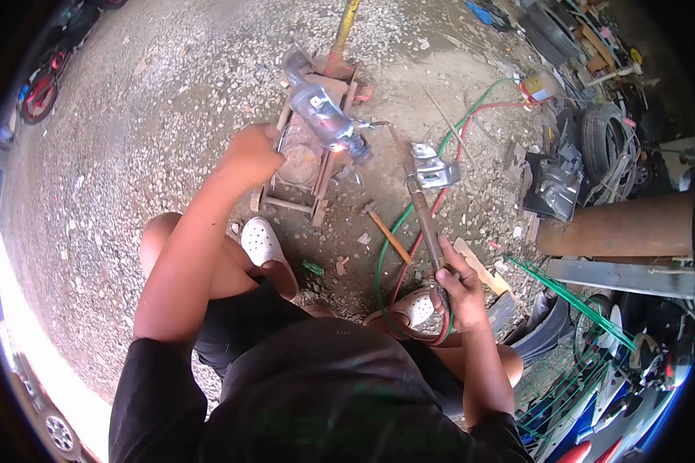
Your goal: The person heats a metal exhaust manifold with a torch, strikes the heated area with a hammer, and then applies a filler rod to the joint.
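Observation:
My right hand (pixel 462 282) is wrapped round the handle of a gas torch (pixel 426 224). The torch's bent tip points left, with a small glow by the side of a metal exhaust canister (pixel 320 112). This canister, with a bent pipe at its upper end, lies tilted across a rusty floor jack (pixel 292 158). Beside the jack's left rail is my left hand (pixel 249 157), fingers curled closed; what they hold, if anything, is hidden. A bent shiny metal shield (pixel 434 167) lies right of the torch tip, and a hammer (pixel 388 231) rests on the gravel between my feet and the jack.
Green and red hoses (pixel 483 106) run from the torch across the gravel towards the upper right. A yellow jack handle (pixel 347 23) rises at the top. Along the right are tyres (pixel 604 139), a rusty cylinder (pixel 618 229) and a green wire rack (pixel 575 378).

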The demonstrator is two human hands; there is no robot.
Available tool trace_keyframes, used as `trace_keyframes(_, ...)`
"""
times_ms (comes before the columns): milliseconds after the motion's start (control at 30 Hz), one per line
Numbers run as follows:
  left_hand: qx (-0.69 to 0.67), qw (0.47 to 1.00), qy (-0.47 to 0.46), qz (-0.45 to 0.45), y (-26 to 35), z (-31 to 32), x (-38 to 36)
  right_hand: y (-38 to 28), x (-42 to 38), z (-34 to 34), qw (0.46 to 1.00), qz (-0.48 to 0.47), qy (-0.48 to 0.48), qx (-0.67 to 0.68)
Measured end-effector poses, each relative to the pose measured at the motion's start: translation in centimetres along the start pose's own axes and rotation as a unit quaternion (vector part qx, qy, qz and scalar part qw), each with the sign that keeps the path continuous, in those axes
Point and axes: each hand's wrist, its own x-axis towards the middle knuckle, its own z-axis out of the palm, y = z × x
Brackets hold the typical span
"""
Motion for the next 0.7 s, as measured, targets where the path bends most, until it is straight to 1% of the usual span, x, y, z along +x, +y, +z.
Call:
trace_keyframes(67,-0.033,0.999,0.010,-0.011,-1.9,1.0,0.6,0.1,0.3,-0.1,0.999,0.003,-0.032,-0.005)
trace_keyframes(100,-0.025,1.000,0.006,-0.003,-3.2,2.1,1.1,0.1,0.3,-0.2,1.000,-0.001,-0.026,0.005)
trace_keyframes(167,-0.131,0.991,0.027,-0.029,-5.4,4.2,1.9,0.0,0.2,-0.2,0.998,0.015,-0.050,-0.017)
trace_keyframes(200,-0.135,0.987,-0.002,-0.081,-3.2,3.3,0.7,0.1,0.2,-0.2,0.998,0.019,-0.055,-0.019)
trace_keyframes(233,-0.130,0.988,-0.006,-0.079,-3.7,3.8,1.0,0.1,0.2,-0.2,0.998,0.020,-0.052,-0.013)
trace_keyframes(300,-0.124,0.991,0.035,-0.027,-4.8,4.9,1.0,0.4,0.4,-0.2,0.998,0.031,-0.053,-0.035)
trace_keyframes(433,-0.147,0.988,0.022,-0.040,-4.8,5.0,1.3,0.5,0.6,-0.1,0.997,0.052,-0.050,-0.029)
trace_keyframes(500,-0.139,0.988,0.049,-0.051,-4.7,5.3,1.5,0.8,0.7,-0.1,0.997,0.058,-0.049,-0.026)
trace_keyframes(700,-0.123,0.989,0.067,-0.048,-4.9,6.1,2.3,1.6,1.3,-0.6,0.995,0.077,-0.057,-0.009)
